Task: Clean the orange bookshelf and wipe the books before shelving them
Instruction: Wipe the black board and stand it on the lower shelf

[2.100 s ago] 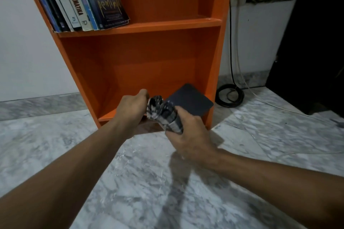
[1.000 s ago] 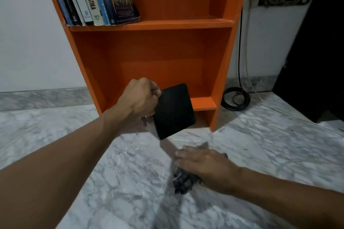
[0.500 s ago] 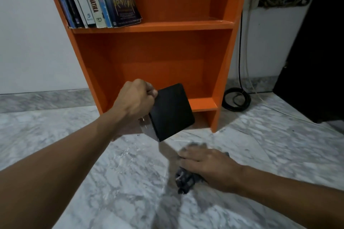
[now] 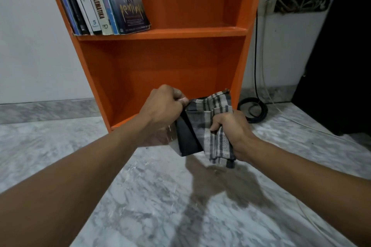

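— Wiping has started, then? Half a second ago the checked cloth (image 4: pixel 217 126) was under the right hand (image 4: pixel 232 132) on the marble floor (image 4: pixel 160 196), well apart from the black book (image 4: pixel 187 140).

— Yes, that is the change. The cloth is now off the floor and draped over the book's cover, touching it. The book is held in the air, tilted, just in front of the bottom compartment of the orange bookshelf (image 4: pixel 245 50); it is not on any shelf.

— So which step is this, by your reading?

— I would judge it the wipe-before-shelving step for this one book, just begun. The bottom shelf looks bare, and a row of shelved books (image 4: pixel 104 4) already leans on the shelf above.

— How are the hands set?

— The left hand (image 4: pixel 162 110) is fisted at the book's upper left corner, fingers (image 4: pixel 178 94) clamped on its edge, forearm reaching in from the lower left. The right hand comes from the lower right, knuckles up, fingers curled tight on a bunch of the cloth and pressing it to the cover.

— Anything nearby to mind?

— A coiled black cable (image 4: pixel 254 110) lies on the floor just right of the bookshelf, clear of both hands.
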`<control>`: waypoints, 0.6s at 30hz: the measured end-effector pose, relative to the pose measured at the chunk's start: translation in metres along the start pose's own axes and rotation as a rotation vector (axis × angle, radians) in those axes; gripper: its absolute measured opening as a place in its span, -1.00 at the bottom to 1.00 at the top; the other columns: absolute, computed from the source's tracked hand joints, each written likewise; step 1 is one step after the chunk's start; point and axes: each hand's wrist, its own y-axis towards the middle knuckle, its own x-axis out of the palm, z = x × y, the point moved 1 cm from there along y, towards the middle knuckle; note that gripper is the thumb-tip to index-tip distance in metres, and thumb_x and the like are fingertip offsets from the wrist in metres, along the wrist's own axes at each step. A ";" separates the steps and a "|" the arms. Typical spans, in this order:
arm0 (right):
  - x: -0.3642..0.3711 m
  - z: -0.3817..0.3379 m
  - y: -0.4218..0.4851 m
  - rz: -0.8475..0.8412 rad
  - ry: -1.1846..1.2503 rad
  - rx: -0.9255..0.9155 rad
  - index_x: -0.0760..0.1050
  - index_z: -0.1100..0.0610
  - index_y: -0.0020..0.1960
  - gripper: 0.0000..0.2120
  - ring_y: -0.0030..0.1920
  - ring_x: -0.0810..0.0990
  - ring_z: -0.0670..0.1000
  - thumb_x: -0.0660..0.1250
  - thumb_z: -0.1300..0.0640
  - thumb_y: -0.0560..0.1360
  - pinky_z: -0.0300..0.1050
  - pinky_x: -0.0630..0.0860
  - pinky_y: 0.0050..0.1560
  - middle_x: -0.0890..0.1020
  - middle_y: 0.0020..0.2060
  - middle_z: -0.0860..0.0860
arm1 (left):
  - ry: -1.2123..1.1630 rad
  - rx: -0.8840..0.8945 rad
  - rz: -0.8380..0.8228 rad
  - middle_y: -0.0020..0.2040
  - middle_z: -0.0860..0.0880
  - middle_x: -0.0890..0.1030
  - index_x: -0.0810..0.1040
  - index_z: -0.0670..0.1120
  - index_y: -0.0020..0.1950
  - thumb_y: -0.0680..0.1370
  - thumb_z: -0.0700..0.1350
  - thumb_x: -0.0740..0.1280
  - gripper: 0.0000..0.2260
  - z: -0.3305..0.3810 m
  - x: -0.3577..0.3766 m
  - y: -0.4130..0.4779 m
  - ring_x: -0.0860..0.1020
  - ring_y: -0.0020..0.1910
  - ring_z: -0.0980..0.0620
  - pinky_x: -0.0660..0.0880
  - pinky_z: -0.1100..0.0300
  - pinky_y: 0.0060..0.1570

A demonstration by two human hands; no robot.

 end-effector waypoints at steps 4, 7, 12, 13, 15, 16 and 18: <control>-0.008 -0.012 -0.005 0.003 0.059 -0.037 0.23 0.15 -0.54 -0.70 -0.53 0.28 -0.08 0.22 0.42 0.24 -0.21 0.31 -0.41 0.34 -0.52 -0.04 | -0.292 -0.025 0.305 -0.16 0.12 0.64 0.61 0.06 0.05 0.64 0.04 0.26 -0.85 -0.014 -0.011 -0.001 0.56 -0.39 0.13 0.46 0.31 -0.40; -0.014 -0.015 -0.008 -0.033 0.104 -0.048 0.35 0.08 -0.68 -0.56 -0.59 0.37 -0.16 0.15 0.45 0.28 -0.34 0.36 -0.51 0.45 -0.59 -0.09 | -0.411 -0.367 0.510 -0.16 0.05 0.59 0.57 -0.08 0.18 0.64 0.05 0.21 -0.72 -0.051 -0.023 0.004 0.56 -0.22 0.03 0.52 0.09 -0.13; -0.016 -0.011 -0.005 -0.037 0.216 0.002 0.36 0.11 -0.67 -0.56 -0.59 0.38 -0.13 0.08 0.46 0.29 -0.29 0.37 -0.49 0.45 -0.61 -0.07 | -0.991 -0.765 -0.082 0.14 -0.14 0.65 0.54 -0.11 0.25 0.64 0.22 0.08 -0.52 -0.072 -0.017 -0.023 0.59 0.13 -0.15 0.49 -0.07 -0.05; -0.017 -0.010 -0.003 -0.006 0.228 0.008 0.35 0.15 -0.62 -0.62 -0.58 0.39 -0.12 0.09 0.45 0.29 -0.28 0.39 -0.47 0.45 -0.61 -0.07 | -1.022 -0.717 -0.073 0.15 -0.12 0.67 0.55 -0.08 0.26 0.65 0.18 0.07 -0.56 -0.072 -0.018 -0.025 0.61 0.13 -0.14 0.48 -0.08 -0.07; -0.016 -0.005 0.000 0.026 0.230 0.083 0.32 0.16 -0.45 -0.90 -0.43 0.44 -0.03 0.21 0.30 0.16 -0.18 0.43 -0.29 0.45 -0.49 -0.01 | -1.058 -0.623 0.016 0.14 -0.07 0.68 0.55 -0.08 0.28 0.67 0.10 0.10 -0.62 -0.068 -0.023 -0.025 0.65 0.08 -0.09 0.48 -0.05 -0.09; -0.016 -0.003 0.000 0.000 0.216 0.141 0.30 0.13 -0.37 -0.79 -0.33 0.45 0.05 0.27 0.22 0.04 -0.07 0.42 -0.20 0.44 -0.40 0.03 | -1.042 -0.588 0.068 0.12 -0.07 0.69 0.55 -0.10 0.28 0.67 0.07 0.11 -0.64 -0.067 -0.025 -0.023 0.66 0.08 -0.09 0.49 -0.06 -0.06; -0.016 -0.004 0.000 -0.024 0.146 0.188 0.27 0.11 -0.31 -0.70 -0.29 0.42 0.14 0.33 0.23 0.05 0.00 0.39 -0.21 0.40 -0.35 0.07 | -0.992 -0.567 0.168 0.11 -0.08 0.69 0.56 -0.09 0.26 0.66 0.07 0.16 -0.66 -0.067 -0.028 -0.020 0.64 0.12 -0.12 0.49 -0.14 0.10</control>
